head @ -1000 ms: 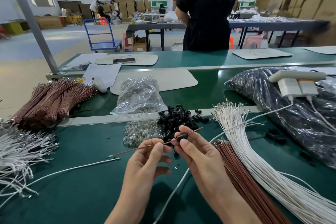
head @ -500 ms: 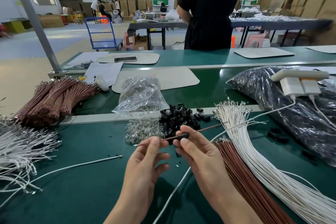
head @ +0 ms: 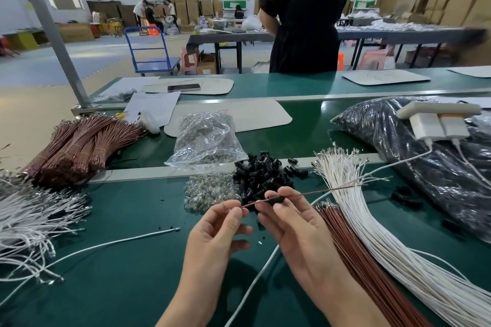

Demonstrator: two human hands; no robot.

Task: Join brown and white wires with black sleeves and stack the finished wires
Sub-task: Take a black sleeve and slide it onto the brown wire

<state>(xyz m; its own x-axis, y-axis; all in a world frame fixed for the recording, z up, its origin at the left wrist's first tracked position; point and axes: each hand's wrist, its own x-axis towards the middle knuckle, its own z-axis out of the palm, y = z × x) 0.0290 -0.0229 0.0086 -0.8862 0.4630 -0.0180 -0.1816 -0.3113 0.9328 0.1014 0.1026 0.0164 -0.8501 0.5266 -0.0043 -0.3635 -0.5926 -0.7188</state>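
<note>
Above the green desk (head: 119, 260), my left hand (head: 212, 241) pinches the near end of a brown wire (head: 313, 192) while my right hand (head: 295, 228) closes its grip on the black sleeve (head: 275, 199) threaded along it. To do it well, I judge, hold the wire taut and slide the sleeve straight toward the terminal.

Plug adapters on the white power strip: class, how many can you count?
2: a white adapter and, touching it on the right, an orange-topped adapter, both on the power strip.
</note>
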